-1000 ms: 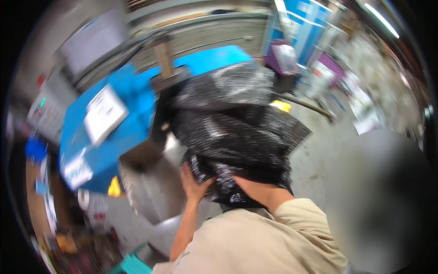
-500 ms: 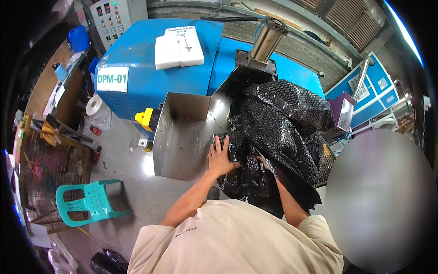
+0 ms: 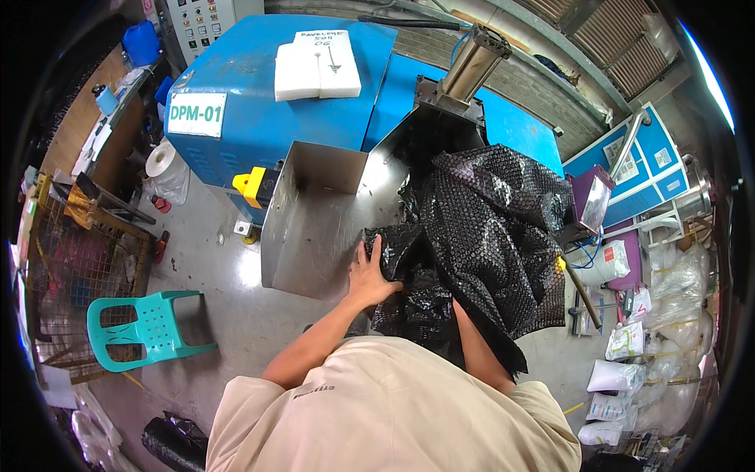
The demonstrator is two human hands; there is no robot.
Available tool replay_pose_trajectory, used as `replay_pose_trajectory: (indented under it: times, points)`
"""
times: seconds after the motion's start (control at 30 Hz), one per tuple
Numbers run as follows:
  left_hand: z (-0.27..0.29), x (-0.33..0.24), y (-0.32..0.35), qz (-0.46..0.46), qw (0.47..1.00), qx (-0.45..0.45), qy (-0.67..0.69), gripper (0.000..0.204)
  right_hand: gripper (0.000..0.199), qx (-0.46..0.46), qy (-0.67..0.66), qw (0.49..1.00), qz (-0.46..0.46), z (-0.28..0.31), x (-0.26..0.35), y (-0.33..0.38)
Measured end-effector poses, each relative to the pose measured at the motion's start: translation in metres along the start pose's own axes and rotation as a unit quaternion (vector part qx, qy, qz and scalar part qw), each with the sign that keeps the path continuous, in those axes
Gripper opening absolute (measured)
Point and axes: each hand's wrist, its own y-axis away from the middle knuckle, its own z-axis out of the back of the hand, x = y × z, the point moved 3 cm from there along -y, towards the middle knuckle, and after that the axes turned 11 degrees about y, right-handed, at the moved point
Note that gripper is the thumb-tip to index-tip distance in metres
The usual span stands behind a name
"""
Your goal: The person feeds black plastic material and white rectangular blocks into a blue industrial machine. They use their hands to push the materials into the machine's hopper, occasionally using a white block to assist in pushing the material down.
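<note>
A large heap of black bubble wrap [image 3: 491,212] lies over the metal chute of a blue machine and hangs toward me. Its near part is a smoother, crumpled black sheet [image 3: 417,303]. My left hand [image 3: 371,277] rests against the left edge of this sheet, fingers spread and thumb stretched to the right. My right forearm [image 3: 481,342] reaches in beneath a hanging fold. The black plastic hides my right hand, so its fingers do not show.
The bare steel chute [image 3: 314,244] has raised walls. Behind it stands the blue machine [image 3: 267,86], with white foam blocks [image 3: 318,75] on top. A green plastic chair [image 3: 149,330] is at left. At right, a brown rod [image 3: 582,295] sticks out near stacked white bags [image 3: 613,377].
My right hand, partly visible before, is now covered by the plastic. My left hand stays on the sheet's edge. The blurred shape at right has gone, showing the bags behind.
</note>
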Motion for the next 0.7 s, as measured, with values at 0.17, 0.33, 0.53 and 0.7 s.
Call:
replay_pose_trajectory:
  times: [0.17,0.33,0.53,0.7]
  points:
    - [0.013,0.024,0.032,-0.004,0.999,0.002,0.042,0.138,0.087,-0.006,0.004,1.000,0.001,-0.002,0.000,0.004]
    - [0.027,0.047,0.065,-0.036,0.997,0.003,0.071,0.139,0.089,-0.013,0.019,1.000,0.005,0.001,-0.008,0.025]
    - [0.099,0.075,0.120,-0.074,0.971,-0.004,0.229,0.104,0.094,0.123,-0.027,0.991,-0.046,0.084,0.011,0.043]
    - [0.171,0.070,0.163,-0.141,0.933,-0.094,0.317,0.065,0.084,-0.008,0.017,0.999,0.029,0.187,0.034,0.036]
